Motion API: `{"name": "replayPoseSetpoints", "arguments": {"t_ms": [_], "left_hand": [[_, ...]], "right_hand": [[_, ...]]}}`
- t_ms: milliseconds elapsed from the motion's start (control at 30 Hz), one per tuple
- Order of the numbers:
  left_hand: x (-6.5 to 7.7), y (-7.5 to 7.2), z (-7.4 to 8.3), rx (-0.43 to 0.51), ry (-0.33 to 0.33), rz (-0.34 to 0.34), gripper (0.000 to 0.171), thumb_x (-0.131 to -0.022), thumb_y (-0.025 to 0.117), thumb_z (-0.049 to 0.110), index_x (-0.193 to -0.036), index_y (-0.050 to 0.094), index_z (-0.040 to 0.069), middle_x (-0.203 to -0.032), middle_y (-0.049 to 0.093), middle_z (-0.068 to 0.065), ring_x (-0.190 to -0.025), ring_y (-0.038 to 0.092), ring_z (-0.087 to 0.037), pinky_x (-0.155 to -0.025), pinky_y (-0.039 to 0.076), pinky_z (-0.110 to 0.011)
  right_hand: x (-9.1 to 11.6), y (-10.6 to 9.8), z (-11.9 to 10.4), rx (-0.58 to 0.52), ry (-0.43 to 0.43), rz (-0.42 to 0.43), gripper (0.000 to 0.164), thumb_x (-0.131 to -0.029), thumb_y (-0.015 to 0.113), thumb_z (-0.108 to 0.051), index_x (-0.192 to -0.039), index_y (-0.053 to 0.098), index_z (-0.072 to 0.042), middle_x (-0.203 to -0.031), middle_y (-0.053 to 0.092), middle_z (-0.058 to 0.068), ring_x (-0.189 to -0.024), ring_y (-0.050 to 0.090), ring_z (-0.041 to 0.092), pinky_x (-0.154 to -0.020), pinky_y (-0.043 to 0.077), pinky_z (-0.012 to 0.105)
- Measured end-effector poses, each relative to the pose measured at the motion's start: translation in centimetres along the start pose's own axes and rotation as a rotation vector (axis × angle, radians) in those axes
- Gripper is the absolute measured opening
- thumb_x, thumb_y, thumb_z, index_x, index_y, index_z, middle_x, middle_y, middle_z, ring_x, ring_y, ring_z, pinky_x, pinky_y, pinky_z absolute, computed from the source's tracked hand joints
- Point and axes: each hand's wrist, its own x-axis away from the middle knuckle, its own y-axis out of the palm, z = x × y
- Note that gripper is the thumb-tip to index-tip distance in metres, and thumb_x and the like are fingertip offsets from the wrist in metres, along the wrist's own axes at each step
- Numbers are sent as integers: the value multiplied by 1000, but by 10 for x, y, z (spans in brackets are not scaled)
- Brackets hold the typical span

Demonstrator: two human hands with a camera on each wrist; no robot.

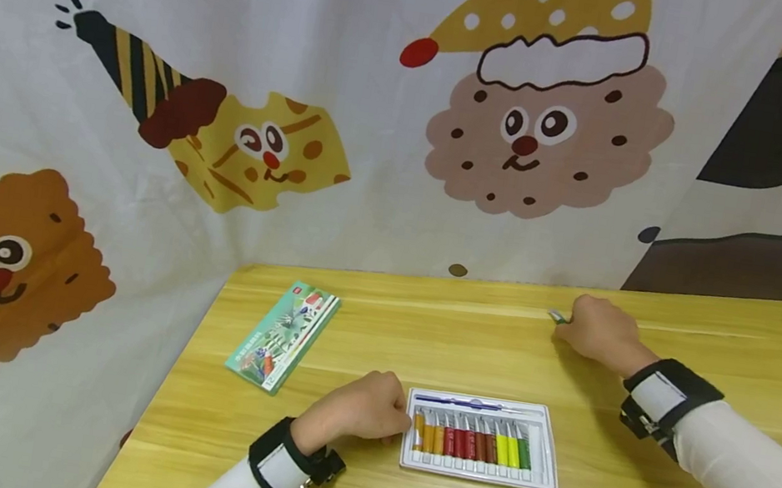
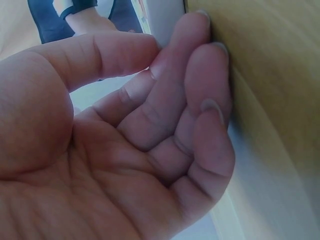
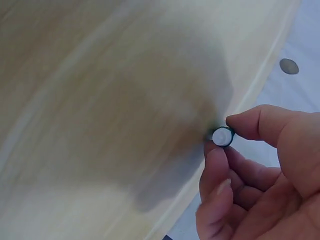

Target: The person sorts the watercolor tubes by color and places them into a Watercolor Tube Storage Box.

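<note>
A green paint tube with a white cap (image 3: 223,136) is pinched between the thumb and fingers of my right hand (image 1: 599,333), over the back part of the wooden table. Its silvery end points left in the head view. My left hand (image 1: 367,406) rests on the table with loosely curled fingers and holds nothing. Its fingertips lie right at the left edge of a white plastic tray (image 1: 478,475). Several paint tubes (image 1: 471,444) lie side by side in that tray, running from ochre through red and brown to yellow and green. Behind them lies a blue-handled brush (image 1: 447,402).
A flat turquoise box (image 1: 284,336) with a printed lid lies at the table's left side, beyond my left hand. A white cloth (image 1: 380,217) with cartoon biscuits and cheese hangs along the back edge of the wooden table (image 1: 424,329).
</note>
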Motion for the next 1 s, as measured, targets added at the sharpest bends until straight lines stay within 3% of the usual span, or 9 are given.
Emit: {"name": "replayPoseSetpoints", "arguments": {"t_ms": [133,300,600,1000], "left_hand": [[0,0,1,7,-3,-2,34,-94,68,11,-60,69,7,-50,57,1,-42,39,-8,-42,26,-23],[0,0,0,7,-13,1,33,-94,69,11,-60,69,7,-51,58,1,-43,40,-9,-43,28,-23],[0,1,0,8,-11,0,34,-94,68,11,-59,68,8,-49,55,4,-43,39,-9,-43,26,-24],[0,1,-1,-8,0,5,36,-95,68,13,-59,68,8,-47,53,5,-42,38,-9,-42,25,-24]], "right_hand": [[5,-5,0,-80,-25,-15,27,-94,69,-14,-71,67,0,-58,45,0,-51,45,16,-50,33,29],[22,-14,-6,-128,-109,37,24,-94,70,-13,-73,70,0,-59,45,-1,-53,43,16,-52,33,30],[63,-20,-19,-168,-202,102,15,-95,71,-11,-90,77,3,-77,68,3,-59,48,16,-53,38,30],[125,9,-42,-186,-181,32,16,-91,76,-14,-96,78,1,-89,75,5,-79,66,16,-65,55,35]]}}
